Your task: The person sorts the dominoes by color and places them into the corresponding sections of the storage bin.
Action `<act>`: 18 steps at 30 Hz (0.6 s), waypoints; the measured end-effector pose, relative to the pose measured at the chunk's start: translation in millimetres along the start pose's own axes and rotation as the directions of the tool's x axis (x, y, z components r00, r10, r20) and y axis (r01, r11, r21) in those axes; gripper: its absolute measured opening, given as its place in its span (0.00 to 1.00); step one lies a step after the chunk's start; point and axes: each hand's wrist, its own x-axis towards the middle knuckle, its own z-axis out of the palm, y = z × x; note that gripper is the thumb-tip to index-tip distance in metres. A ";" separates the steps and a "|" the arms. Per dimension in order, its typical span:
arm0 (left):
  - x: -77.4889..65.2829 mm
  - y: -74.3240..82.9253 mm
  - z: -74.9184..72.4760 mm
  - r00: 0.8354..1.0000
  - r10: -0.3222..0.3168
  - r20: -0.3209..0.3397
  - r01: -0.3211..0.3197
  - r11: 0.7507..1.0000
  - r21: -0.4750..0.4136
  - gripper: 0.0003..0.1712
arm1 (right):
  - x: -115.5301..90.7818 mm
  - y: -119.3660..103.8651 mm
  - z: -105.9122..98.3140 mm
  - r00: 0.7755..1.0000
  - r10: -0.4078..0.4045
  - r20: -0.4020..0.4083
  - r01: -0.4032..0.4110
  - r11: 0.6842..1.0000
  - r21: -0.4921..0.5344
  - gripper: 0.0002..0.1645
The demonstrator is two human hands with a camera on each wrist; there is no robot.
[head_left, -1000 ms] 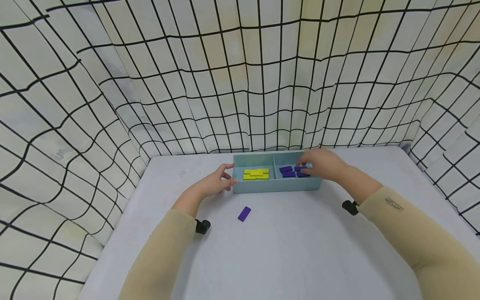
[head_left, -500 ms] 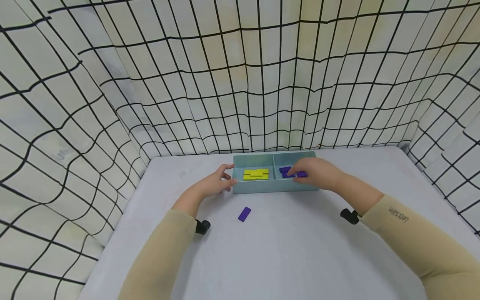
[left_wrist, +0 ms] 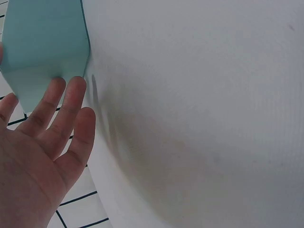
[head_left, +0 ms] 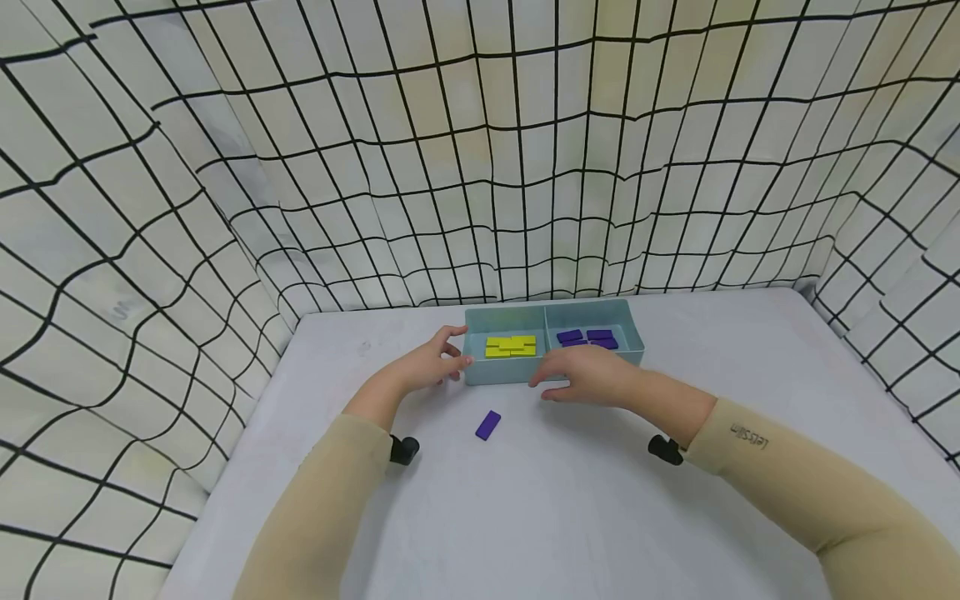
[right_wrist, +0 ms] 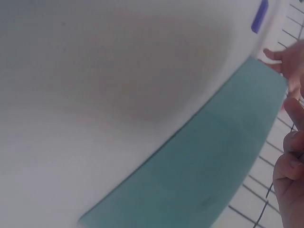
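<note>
A pale blue-green box [head_left: 498, 374] with two compartments stands at the back of the table. Yellow blocks [head_left: 512, 347] lie together in its left compartment, and several purple blocks [head_left: 599, 335] lie in the right one, partly hidden by my right hand. My left hand [head_left: 426, 367] rests at the box's left end; its spread fingers [left_wrist: 71, 102] reach the end wall in the left wrist view. Over the front wall hovers my right hand [head_left: 588, 377], fingers loosely bent and holding nothing. One loose purple block [head_left: 488, 425] lies on the table in front of the box.
The white table [head_left: 540, 517] runs back to a black grid net [head_left: 525, 167] over pale walls, on the back and both sides. A black wrist camera [head_left: 664, 450] sits below the right wrist, another black camera [head_left: 405, 451] below the left.
My right hand has come out of the right compartment and moved left and toward me, over the front wall. The purple blocks inside now lie closer together. The left hand stays put.
</note>
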 end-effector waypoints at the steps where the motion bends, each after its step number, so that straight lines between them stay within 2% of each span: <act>1: 0.3 -0.5 -0.4 1.000 -0.002 0.001 0.002 1.000 0.001 0.42 | 3.0 -1.9 3.0 1.000 -0.018 0.005 0.018 1.000 -0.011 0.15; 8: 1.3 -2.1 -1.0 1.000 -0.015 0.008 0.015 1.000 -0.005 0.42 | 24.9 -12.2 24.1 0.996 -0.072 0.061 0.075 0.996 -0.050 0.16; 18: -1.5 0.5 -2.8 1.000 -0.009 0.019 0.009 1.000 0.003 0.43 | 50.0 -27.6 36.9 0.984 -0.141 0.108 0.153 0.983 -0.102 0.16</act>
